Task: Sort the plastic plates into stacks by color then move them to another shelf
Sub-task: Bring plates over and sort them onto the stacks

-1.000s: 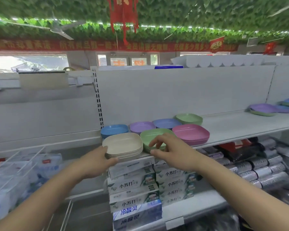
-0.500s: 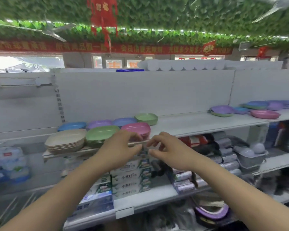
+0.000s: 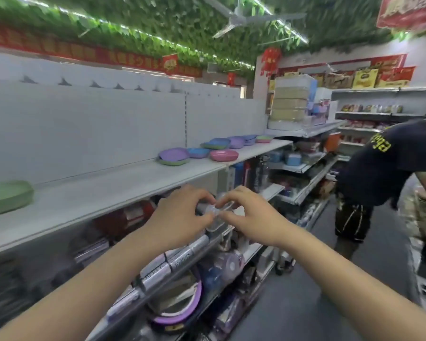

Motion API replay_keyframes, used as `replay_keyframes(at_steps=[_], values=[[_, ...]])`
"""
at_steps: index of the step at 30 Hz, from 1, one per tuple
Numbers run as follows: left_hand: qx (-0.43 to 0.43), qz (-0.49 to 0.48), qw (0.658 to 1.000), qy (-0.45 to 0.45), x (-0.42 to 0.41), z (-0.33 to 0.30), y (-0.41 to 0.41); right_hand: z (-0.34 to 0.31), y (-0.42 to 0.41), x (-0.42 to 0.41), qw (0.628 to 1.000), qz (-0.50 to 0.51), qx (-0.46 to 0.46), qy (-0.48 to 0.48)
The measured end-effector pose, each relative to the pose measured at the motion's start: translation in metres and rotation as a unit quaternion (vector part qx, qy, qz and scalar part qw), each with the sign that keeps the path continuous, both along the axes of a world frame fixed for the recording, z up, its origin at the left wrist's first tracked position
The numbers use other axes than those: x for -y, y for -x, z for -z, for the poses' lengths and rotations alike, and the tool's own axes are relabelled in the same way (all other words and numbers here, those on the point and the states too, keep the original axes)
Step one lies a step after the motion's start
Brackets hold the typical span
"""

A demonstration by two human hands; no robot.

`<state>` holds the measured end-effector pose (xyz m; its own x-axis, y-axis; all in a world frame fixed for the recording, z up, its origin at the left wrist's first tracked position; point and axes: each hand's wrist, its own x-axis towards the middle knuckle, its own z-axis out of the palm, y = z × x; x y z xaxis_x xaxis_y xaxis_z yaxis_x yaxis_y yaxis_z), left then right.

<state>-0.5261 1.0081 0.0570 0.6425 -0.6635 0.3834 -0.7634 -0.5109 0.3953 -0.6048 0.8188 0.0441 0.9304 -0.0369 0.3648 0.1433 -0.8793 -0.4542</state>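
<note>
Loose plastic plates lie along the white upper shelf (image 3: 123,185). A purple plate on a green one (image 3: 174,155) is nearest, then a blue plate (image 3: 198,152) and a pink plate (image 3: 223,155). Farther right sit a blue-on-green pair (image 3: 215,143), a purple plate (image 3: 236,142) and more at the shelf's end. A green plate (image 3: 8,196) shows at the far left edge. My left hand (image 3: 180,215) and right hand (image 3: 249,215) hover close together below the shelf's front edge, fingers loosely curled, holding nothing.
Below the shelf are foil rolls (image 3: 172,262), boxes and clear containers (image 3: 217,225). A person in a dark shirt (image 3: 384,168) bends over in the aisle at right. More stocked shelves (image 3: 369,114) stand behind, and grey aisle floor (image 3: 305,291) runs along the shelving.
The view has swung right along the shelf: the sorted stacks have gone out of sight at left, the unsorted plates are nearer. Both hands left the stacks and came together, empty.
</note>
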Motion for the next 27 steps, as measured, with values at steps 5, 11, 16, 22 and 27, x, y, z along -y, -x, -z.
replay_keyframes(at_steps=[5,11,16,22,27], values=[[-0.01,0.061,0.998,0.017,0.102,0.015,-0.068,0.001,-0.038,0.093,0.997,0.074,-0.018,0.027],[-0.016,0.087,0.996,0.021,0.197,0.012,-0.162,-0.006,-0.114,0.182,0.992,0.12,-0.014,0.026],[-0.017,0.087,0.996,0.004,0.25,0.009,-0.219,-0.004,-0.165,0.238,0.991,0.13,-0.019,0.011],[-0.001,0.056,0.998,-0.016,0.294,0.014,-0.276,0.005,-0.228,0.295,0.994,0.11,-0.008,0.0],[-0.001,0.004,0.999,-0.035,0.33,0.021,-0.312,0.018,-0.283,0.351,0.998,0.067,0.008,-0.007]])
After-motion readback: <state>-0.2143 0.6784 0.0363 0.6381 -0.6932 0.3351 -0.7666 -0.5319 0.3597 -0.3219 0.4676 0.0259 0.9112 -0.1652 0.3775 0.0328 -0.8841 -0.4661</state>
